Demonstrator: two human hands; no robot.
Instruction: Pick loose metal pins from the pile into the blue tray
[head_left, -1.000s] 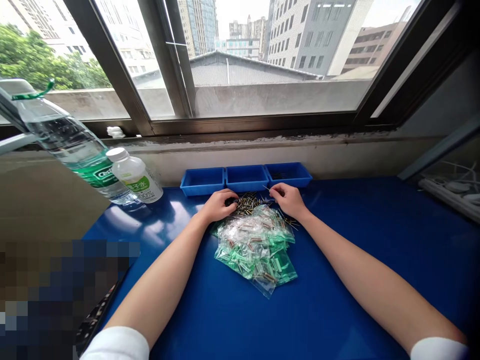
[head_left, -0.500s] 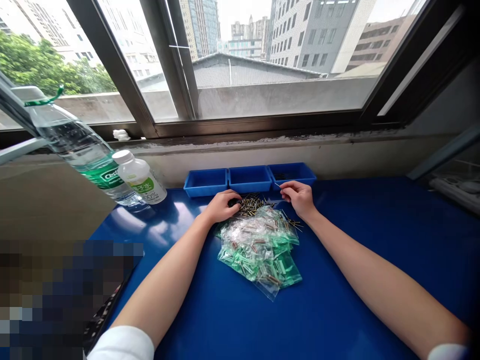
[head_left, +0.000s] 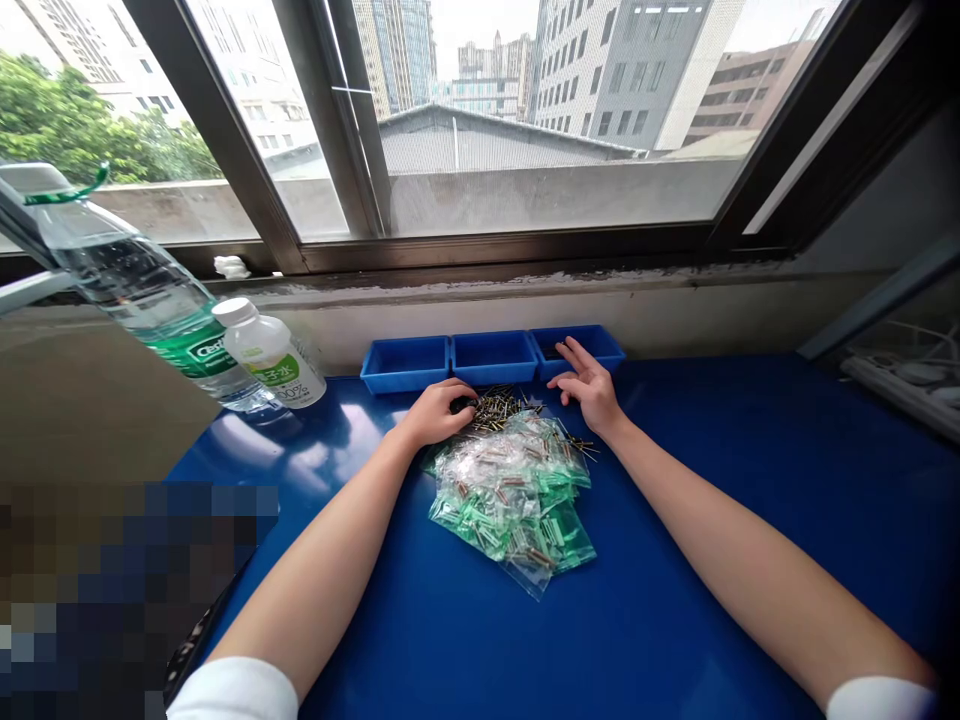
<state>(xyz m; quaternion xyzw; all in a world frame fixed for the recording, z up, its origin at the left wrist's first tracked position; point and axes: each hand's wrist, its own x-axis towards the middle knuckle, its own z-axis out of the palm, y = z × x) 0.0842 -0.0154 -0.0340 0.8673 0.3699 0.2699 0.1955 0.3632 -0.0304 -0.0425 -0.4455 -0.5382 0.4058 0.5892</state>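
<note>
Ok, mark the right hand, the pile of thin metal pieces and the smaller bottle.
Right hand (head_left: 595, 394), head view: middle of the hand.
Pile of thin metal pieces (head_left: 496, 409), head view: its middle.
Smaller bottle (head_left: 279, 371), head view: its label.

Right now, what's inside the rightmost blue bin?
Thin dark pieces show in the rightmost blue bin; the right hand covers part, so anything behind it is hidden.

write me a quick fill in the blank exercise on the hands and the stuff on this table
1. The row consists of ____ trays.
2. The right hand is nearest the ____ tray.
3. Thin metal pieces lie between the left hand and the ____ one.
4. Bags lie on a tabletop coloured ____.

Missing words: three; rightmost; right; blue.
</note>
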